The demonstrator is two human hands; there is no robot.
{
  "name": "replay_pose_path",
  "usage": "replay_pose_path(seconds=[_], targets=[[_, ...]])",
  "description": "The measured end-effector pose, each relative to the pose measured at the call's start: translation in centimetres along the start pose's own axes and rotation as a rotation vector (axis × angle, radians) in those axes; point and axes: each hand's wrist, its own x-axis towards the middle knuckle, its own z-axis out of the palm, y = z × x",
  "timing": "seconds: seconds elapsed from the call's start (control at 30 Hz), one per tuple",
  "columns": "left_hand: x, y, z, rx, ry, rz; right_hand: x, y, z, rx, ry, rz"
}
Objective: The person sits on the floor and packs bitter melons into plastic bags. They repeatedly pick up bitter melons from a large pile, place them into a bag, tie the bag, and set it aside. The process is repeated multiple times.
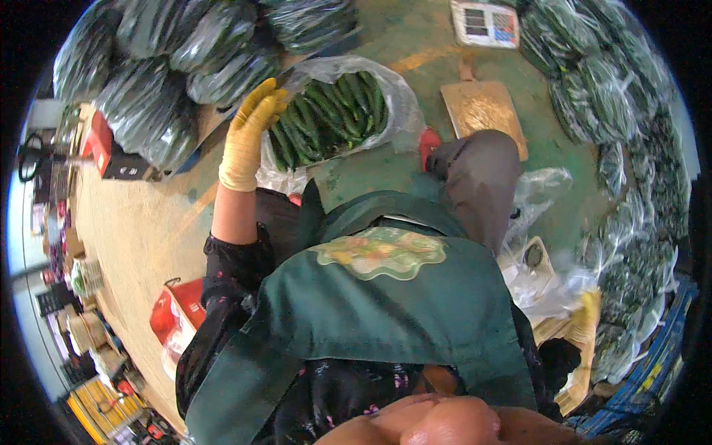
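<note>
My left hand point(255, 136), in a yellow glove, is raised at the left edge of a pile of dark green cucumbers point(334, 114). Its fingers are extended and nothing is in it. The cucumbers lie in rows in a wide-mouthed clear plastic bag point(403, 105) on the floor. Far to the right, my right hand point(585, 317), also yellow-gloved, is blurred beside crumpled clear plastic bags point(556, 286). Its fingers are not clear, so a grip on the plastic cannot be told.
Filled bags point(150, 105) are stacked at the upper left; many more point(595, 100) line the right side. A scale with a metal platform point(483, 105) and display panel point(485, 25) stands ahead. A red bag point(177, 311) sits at the left, a cardboard box point(578, 384) by my right arm.
</note>
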Motion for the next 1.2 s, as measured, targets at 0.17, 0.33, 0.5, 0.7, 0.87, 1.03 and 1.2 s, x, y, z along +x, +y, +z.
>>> replay_pose_path(seconds=[0.17,0.33,0.5,0.7,0.87,1.03,1.2], targets=[[0.0,-0.5,-3.8,-0.185,0.073,0.090,3.7,-19.7,16.2,-0.192,-0.202,-0.358],[-4.0,-1.3,-1.1,-0.213,0.128,0.114,8.4,-25.3,38.0,-0.696,-0.735,-0.721],[-6.0,-1.7,-1.7,-0.024,0.113,0.156,8.6,-21.5,52.8,-0.790,-1.009,-1.179],[-6.8,-2.1,-2.0,-0.055,0.115,-0.022,8.0,-17.3,59.0,-0.781,-1.158,-1.159],[-4.9,-9.4,-2.4,0.274,-0.136,-0.562,6.6,-15.0,61.4,-0.682,-1.195,-1.275],[-7.7,-14.5,1.0,-0.385,-0.193,-0.529,6.1,-12.6,60.7,-0.566,-1.180,-1.107],[-9.2,-18.0,0.6,-1.034,0.088,-0.435,9.9,-9.0,58.8,-0.378,-1.056,-0.582]])
